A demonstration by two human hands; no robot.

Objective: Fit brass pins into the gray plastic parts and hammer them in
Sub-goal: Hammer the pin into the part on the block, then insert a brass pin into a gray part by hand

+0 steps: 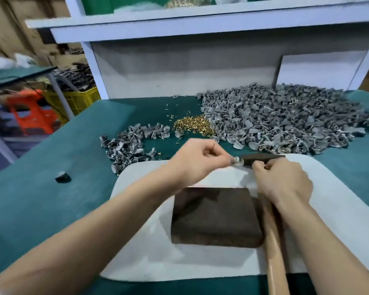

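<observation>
Head view: the left hand (197, 159) pinches 1 small gray plastic part (238, 162) at its fingertips, above the far edge of the white pad (145, 248) on the green bench (40, 167). The right hand (282, 180) is closed around the hammer (273, 241), its dark head (262, 159) just beside the part; whether it also pinches a brass pin is too blurred to tell. The dark steel block (215, 218) sits near, toward the person. Loose brass pins (192, 125) lie between 2 heaps: unworked gray parts (285, 118) and a smaller pile (132, 143). Judging the step as pin fitting, seat the pin straight before resting the part flat on the block, then tap squarely.
</observation>
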